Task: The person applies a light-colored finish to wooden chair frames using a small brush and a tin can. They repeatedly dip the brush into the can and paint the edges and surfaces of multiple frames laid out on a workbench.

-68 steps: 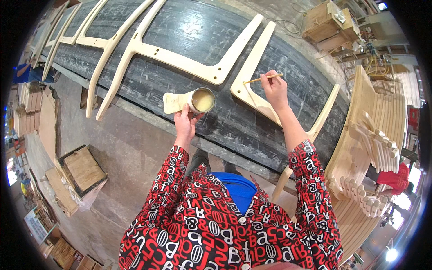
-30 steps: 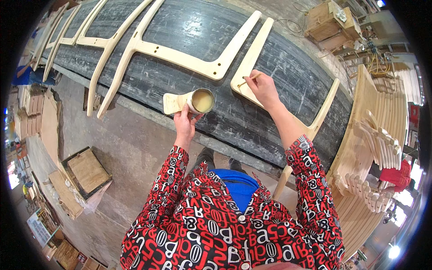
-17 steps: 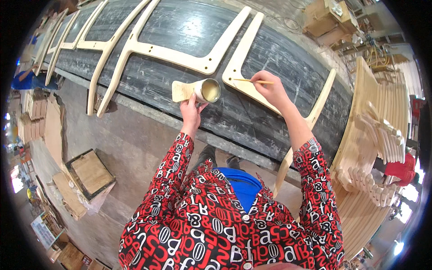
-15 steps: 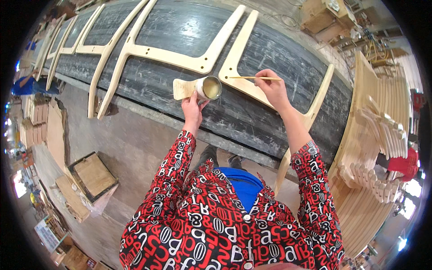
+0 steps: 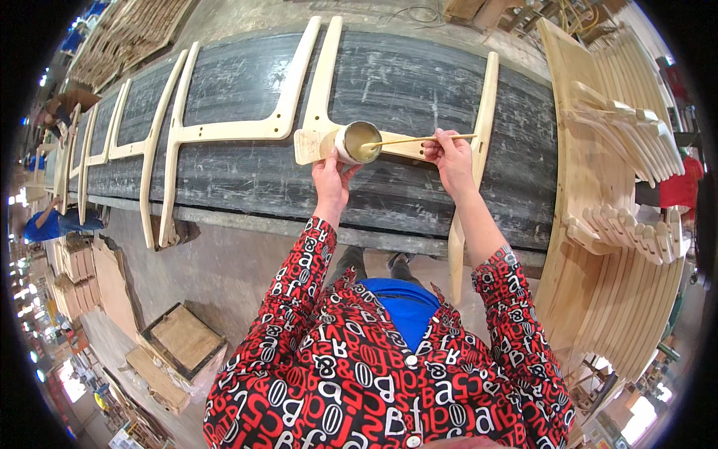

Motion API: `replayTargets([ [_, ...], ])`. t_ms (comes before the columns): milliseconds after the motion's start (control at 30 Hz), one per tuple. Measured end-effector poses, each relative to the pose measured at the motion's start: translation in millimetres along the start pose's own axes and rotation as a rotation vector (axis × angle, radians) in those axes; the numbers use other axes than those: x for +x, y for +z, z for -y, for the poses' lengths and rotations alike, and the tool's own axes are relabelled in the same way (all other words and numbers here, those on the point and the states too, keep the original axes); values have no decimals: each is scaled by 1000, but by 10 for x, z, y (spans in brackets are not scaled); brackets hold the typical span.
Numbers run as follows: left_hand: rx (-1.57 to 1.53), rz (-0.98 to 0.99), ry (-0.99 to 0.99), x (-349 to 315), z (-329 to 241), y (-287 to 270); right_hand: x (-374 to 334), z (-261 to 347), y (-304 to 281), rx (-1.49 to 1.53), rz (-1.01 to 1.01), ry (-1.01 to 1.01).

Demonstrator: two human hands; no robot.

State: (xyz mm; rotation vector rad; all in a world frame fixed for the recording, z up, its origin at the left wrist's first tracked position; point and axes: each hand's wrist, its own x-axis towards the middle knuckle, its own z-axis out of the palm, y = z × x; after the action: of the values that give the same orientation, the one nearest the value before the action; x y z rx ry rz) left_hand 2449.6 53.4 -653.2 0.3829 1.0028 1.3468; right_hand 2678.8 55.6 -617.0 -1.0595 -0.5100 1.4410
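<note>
My left hand (image 5: pixel 330 181) is closed round a small pale can (image 5: pixel 342 147), tilted so that the yellowish, glue-like liquid inside shows. A flat pale paddle-shaped piece (image 5: pixel 309 147) juts from the can's left side, by my thumb and fingers. Between the fingers of my right hand (image 5: pixel 453 163) is a thin wooden stick (image 5: pixel 410 139), its left tip inside the can's mouth. Under both hands lies a light wooden chair-side frame (image 5: pixel 486 105) with drilled holes. The can and paddle piece cover part of its crossbar.
Similar wooden frames (image 5: pixel 224 133) lie along the long dark, scuffed table (image 5: pixel 389 82) to the left. On the right, curved wooden parts (image 5: pixel 628 138) are stacked beside a pale board (image 5: pixel 553 172). A wooden box (image 5: pixel 183 340) stands on the floor at lower left. Another person (image 5: pixel 46 223) is at far left.
My right hand has brought the stick's tip from the frame's corner hole into the can. The view has shifted, so the table and frames appear further left.
</note>
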Motion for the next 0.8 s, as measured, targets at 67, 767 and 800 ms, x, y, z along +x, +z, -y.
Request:
replayTargets([
  [67, -6, 4, -16, -1, 62, 61, -61, 41, -148, 33, 63, -30],
  [767, -27, -32, -120, 142, 532, 42, 56, 218, -587, -573, -145, -409],
  [800, -27, -38, -122, 127, 504, -9, 54, 210, -556, -653, -132, -424],
])
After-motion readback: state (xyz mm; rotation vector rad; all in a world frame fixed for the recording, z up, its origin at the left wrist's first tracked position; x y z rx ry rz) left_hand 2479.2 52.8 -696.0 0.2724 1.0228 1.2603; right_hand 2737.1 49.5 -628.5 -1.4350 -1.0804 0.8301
